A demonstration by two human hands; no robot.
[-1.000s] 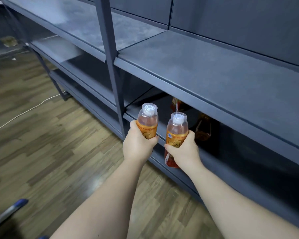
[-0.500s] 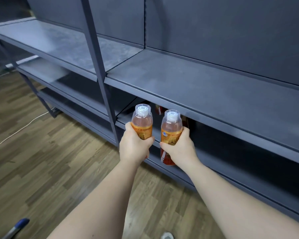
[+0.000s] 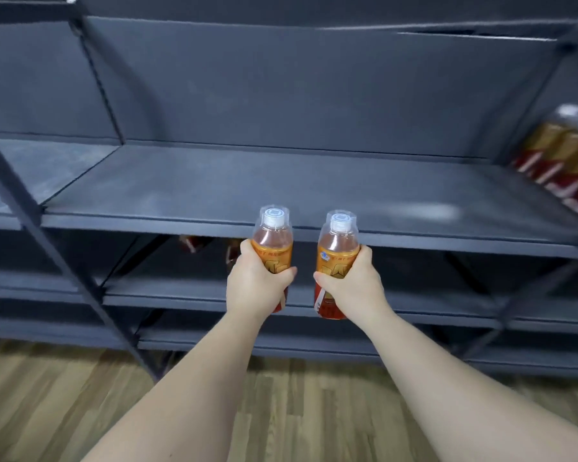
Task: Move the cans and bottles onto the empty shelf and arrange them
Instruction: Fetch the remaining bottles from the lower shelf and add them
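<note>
Since the earlier frame, both bottles sit higher against the shelving. Their caps now overlap the front edge of the empty shelf, where before they lay level with the tier below it. The view has also swung to face the rack head-on, and the upright post has shifted from frame centre to the left side.

Left hand: fingers and thumb are wrapped around the orange label of the left bottle, clamped on it. This bottle is upright with its white cap uppermost, and pale orange liquid shows through the clear shoulder.

Right hand: the same wrapped grip holds the right bottle, also upright. A red band shows below the palm.

The two bottles are side by side at frame centre, apart and not touching. Neither rests on any board; both are held in the air in front of the rack.

The empty shelf is grey and spans the middle of the frame from left to right. Red-and-gold cans stand in a row at the right edge of the frame. They are blurred, and which board carries them cannot be determined.

On the lower shelf, just left of the left hand, dark bottles are partly hidden under the board above. Wood-pattern floor fills the bottom of the frame.
</note>
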